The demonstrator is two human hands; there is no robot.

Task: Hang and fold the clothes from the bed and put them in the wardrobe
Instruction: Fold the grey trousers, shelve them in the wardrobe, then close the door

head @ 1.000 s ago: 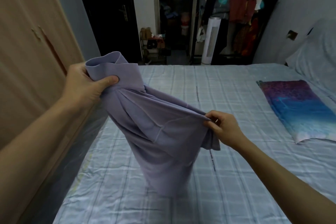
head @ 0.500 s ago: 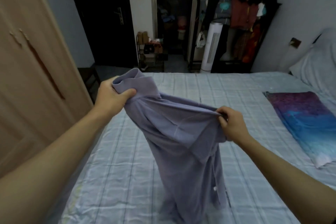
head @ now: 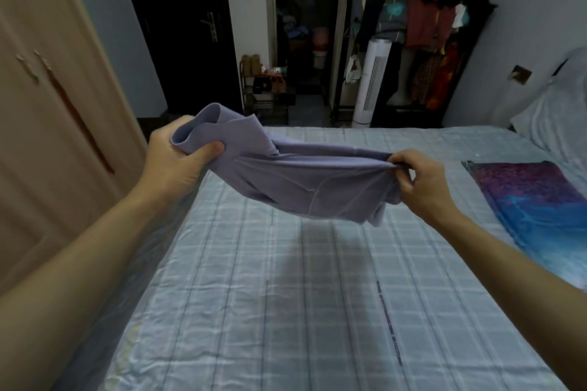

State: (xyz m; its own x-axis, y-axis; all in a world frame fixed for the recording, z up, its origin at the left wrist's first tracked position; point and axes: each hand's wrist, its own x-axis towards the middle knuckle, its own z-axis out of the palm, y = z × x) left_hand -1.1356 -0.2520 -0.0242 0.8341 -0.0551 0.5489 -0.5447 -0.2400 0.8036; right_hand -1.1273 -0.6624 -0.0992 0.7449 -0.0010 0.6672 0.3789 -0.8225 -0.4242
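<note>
- Both grips are clamped on one lavender garment (head: 305, 181): the left hand (head: 178, 159) is wrapped round a ribbed band at one end, thumb on top, and the right hand (head: 419, 181) pinches a bunched edge at the other.
- The garment is held stretched between the hands in the air above the bed (head: 286, 311), with its middle sagging; no part of it is seen touching the sheet.
- What kind of garment it is cannot be told with certainty.
- No crease or fold is seen laid into it, so the folding is judged as not yet begun for this piece.
- A purple-and-blue patterned cloth (head: 533, 206) lies flat on the bed at the right; whether it counts among the clothes cannot be told.
- The wardrobe (head: 47, 105) at the left is seen with its doors shut, and nothing is seen put away in it.
- Most of the task is therefore judged to be left: laying down, folding, and storing.
</note>
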